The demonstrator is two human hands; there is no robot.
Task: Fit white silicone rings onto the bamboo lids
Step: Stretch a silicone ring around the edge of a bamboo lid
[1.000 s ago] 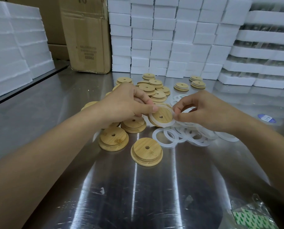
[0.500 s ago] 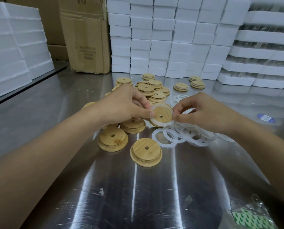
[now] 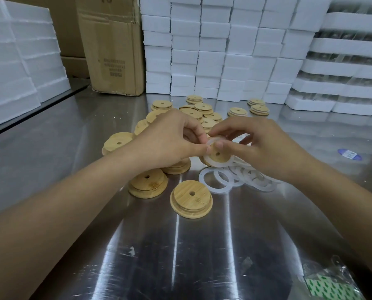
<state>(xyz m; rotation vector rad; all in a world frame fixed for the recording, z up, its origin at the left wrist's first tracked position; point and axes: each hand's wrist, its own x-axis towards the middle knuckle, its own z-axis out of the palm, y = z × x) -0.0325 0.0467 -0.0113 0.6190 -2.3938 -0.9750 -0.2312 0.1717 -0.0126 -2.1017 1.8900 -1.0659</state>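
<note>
Bamboo lid [image 3: 219, 156] held tilted over the steel table [image 3: 202, 256], a white silicone ring [image 3: 213, 164] around its rim.
The left hand [image 3: 167, 139] grips the lid's left edge with curled fingers; the right hand [image 3: 262, 148] pinches the ring at the lid's top edge. Just below the lid lies a heap of loose rings [image 3: 234, 178]. Other lids [image 3: 191, 199] lie left of, below and behind it, and white foam blocks [image 3: 213, 50] stand well behind.

At the steel desk's [image 3: 72, 152] middle, round bamboo lids [image 3: 191, 199] are heaped; white silicone rings [image 3: 203, 180] are piled to their right.
</note>
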